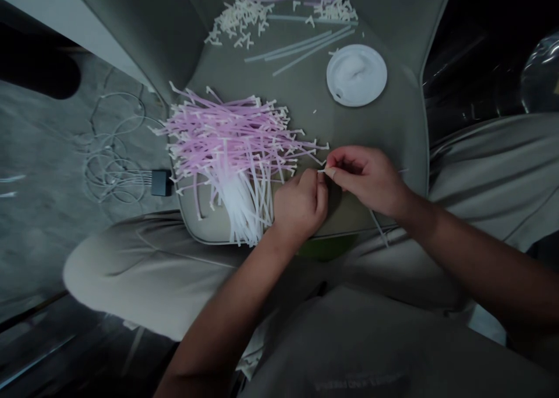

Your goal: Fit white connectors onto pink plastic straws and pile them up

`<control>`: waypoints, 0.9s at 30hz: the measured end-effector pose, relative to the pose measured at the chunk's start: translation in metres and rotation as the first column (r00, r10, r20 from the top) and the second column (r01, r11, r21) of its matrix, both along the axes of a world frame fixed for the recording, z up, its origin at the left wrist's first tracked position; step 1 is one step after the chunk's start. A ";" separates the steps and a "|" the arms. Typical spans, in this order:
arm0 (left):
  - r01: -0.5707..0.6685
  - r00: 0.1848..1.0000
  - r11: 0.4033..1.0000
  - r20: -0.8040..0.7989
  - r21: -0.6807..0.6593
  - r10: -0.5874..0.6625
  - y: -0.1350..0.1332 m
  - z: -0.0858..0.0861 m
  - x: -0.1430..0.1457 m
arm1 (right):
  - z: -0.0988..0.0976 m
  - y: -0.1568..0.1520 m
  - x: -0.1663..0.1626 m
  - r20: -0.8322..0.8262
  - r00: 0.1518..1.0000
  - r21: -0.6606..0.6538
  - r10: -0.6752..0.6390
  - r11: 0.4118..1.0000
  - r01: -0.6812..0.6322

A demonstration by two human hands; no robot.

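My left hand (300, 203) and my right hand (364, 177) meet at the near edge of a grey-green seat cushion (393, 118). Both are closed in a pinch around a small white connector piece (323, 170) held between their fingertips. A thin clear tube (379, 228) trails down from under my right hand. Just left of my left hand lies a big pile of pink and white tubes with connector ends (231, 153).
A white round lid (357, 74) sits at the far right of the cushion. Loose white connectors (240, 17) and several bare tubes (301, 46) lie at the far end. A cable with a dark adapter (161, 182) lies on the floor to the left. My knees flank the cushion.
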State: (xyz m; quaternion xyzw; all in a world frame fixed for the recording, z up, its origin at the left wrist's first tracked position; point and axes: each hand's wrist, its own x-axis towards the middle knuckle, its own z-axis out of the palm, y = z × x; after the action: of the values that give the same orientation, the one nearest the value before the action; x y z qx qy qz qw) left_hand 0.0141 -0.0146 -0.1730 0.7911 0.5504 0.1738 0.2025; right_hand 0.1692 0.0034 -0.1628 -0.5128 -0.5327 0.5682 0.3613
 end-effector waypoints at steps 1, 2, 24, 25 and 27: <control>0.002 1.000 1.000 0.004 0.002 -0.002 0.000 0.000 0.000 | 0.000 0.000 0.000 0.003 1.000 -0.001 0.005 1.000 -0.005; 0.005 1.000 1.000 0.007 0.004 -0.005 0.000 0.000 0.000 | 0.000 0.000 0.000 0.005 1.000 0.000 0.008 1.000 -0.008; -0.006 0.990 1.000 0.144 -0.017 0.008 0.001 0.000 -0.002 | 0.001 -0.003 0.001 0.093 0.996 0.116 0.000 0.993 -0.011; -0.015 0.982 0.999 0.188 -0.040 0.023 0.002 0.000 -0.003 | 0.001 -0.003 0.001 0.129 0.992 0.165 -0.001 0.986 -0.020; -0.018 0.962 0.996 0.270 -0.092 0.042 0.003 0.001 -0.004 | 0.000 -0.005 0.002 0.225 0.974 0.277 -0.027 0.960 -0.038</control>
State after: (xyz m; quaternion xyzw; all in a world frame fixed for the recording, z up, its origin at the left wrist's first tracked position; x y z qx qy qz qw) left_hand 0.0100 -0.0119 -0.1716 0.7416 0.5366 0.2589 0.3084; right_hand 0.1710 -0.0018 -0.1625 -0.5165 -0.6468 0.4259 0.3653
